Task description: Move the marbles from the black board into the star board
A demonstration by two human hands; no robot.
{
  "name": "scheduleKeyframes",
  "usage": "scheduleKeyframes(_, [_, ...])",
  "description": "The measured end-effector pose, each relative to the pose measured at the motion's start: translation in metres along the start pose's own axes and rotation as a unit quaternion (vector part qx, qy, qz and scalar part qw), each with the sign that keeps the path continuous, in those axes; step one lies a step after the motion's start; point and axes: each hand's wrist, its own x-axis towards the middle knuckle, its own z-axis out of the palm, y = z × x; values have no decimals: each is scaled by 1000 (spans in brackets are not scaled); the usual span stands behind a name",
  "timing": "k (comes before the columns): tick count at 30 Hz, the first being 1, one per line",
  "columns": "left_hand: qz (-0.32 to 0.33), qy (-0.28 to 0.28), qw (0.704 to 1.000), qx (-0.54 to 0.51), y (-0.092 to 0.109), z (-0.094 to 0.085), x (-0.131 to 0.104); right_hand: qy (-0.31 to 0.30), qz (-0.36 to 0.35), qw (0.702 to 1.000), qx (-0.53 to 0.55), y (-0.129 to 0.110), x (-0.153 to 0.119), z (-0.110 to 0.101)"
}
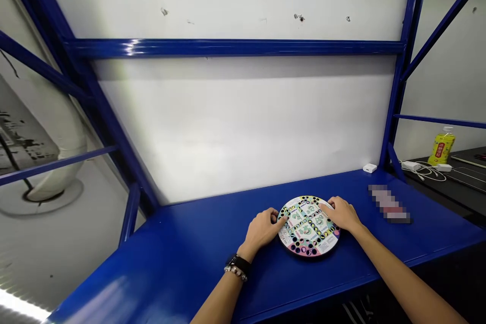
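At lower centre-right, the bare left hand (262, 229) and bare right hand (343, 212) grip opposite edges of a round, multicoloured patterned board (309, 225), thumbs on top, fingers curled at its rim; progress cannot be told.

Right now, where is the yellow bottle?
In the head view, the yellow bottle stands at the far right on the black table, just behind the white charging blocks and cables.

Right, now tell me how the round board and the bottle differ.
The round board lies flat; the bottle stands upright.
The board is multicoloured on white; the bottle is mostly yellow.
The left hand and right hand touch the board; neither touches the bottle.
Both carry print.
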Motion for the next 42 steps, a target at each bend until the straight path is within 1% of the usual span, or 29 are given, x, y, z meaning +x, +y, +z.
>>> scheduleKeyframes(2, [-4,15,1000,-9,2,3,-1,4,5,1000,8,1,1,2])
scheduleKeyframes(4, [-6,29,999,-43,3,7,0,13,8,999,29,1,1,4])
scheduleKeyframes(6, [5,45,993,-105,3,8,3,37,4,996,77,2,2,5])
scheduleKeyframes(8, [24,66,978,-197,3,7,6,71,-16,986,153,2,3,6])
scheduleKeyframes(10, [43,70,945,-315,7,3,8,97,-40,971,215,3,5,4])
scheduleKeyframes(12, [55,49,902,-425,12,-5,6,114,-51,961,245,4,8,2])
scheduleKeyframes(14, [60,37,860,-505,19,-17,-1,128,-46,955,262,5,10,-1])
scheduleKeyframes(16, [52,61,827,-557,23,-35,-12,149,-37,943,295,7,12,-3])
scheduleKeyframes(18, [42,122,803,-583,20,-58,-23,164,-32,933,318,9,13,-5])
scheduleKeyframes(19, [40,167,797,-579,16,-71,-28,166,-35,933,317,9,13,-5])
scheduleKeyframes(20, [44,224,794,-563,11,-84,-34,164,-40,936,308,10,13,-5])
scheduleKeyframes(22, [66,352,801,-481,-5,-106,-44,153,-52,943,291,10,11,-4])
scheduleKeyframes(23, [83,399,812,-418,-14,-113,-50,148,-57,945,285,9,10,-4])
scheduleKeyframes(24, [100,418,833,-347,-25,-117,-55,144,-61,948,279,9,9,-3])
scheduleKeyframes(25, [114,411,862,-274,-36,-117,-60,141,-64,950,271,9,8,-3])
scheduleKeyframes(26, [122,377,896,-203,-47,-114,-65,139,-68,953,260,9,7,-2])
scheduleKeyframes(27, [124,325,927,-138,-59,-107,-69,137,-72,956,248,8,6,-2])
scheduleKeyframes(28, [120,266,953,-83,-70,-99,-72,137,-76,959,236,8,5,-1])
scheduleKeyframes(29, [115,210,970,-41,-81,-89,-74,136,-79,961,226,8,5,0])
scheduleKeyframes(31, [109,120,987,3,-96,-71,-77,135,-87,964,211,7,4,1])
scheduleKeyframes(32, [109,92,990,11,-98,-64,-77,133,-91,966,204,6,4,2])
scheduleKeyframes(33, [113,79,990,14,-95,-58,-77,132,-95,967,198,5,3,3])
scheduleKeyframes(34, [122,76,990,15,-88,-53,-78,130,-98,968,193,5,3,3])
scheduleKeyframes(35, [134,78,988,14,-76,-49,-79,129,-101,968,189,4,2,4])
scheduleKeyframes(37, [175,69,982,16,-42,-41,-80,124,-107,970,181,4,1,4])
scheduleKeyframes(38, [197,48,979,24,-22,-36,-81,122,-109,971,176,4,1,4])
scheduleKeyframes(40, [230,5,971,68,14,-25,-80,116,-111,973,167,4,0,3])
scheduleKeyframes(42, [222,-7,966,135,39,-13,-77,108,-115,974,162,4,-1,2])
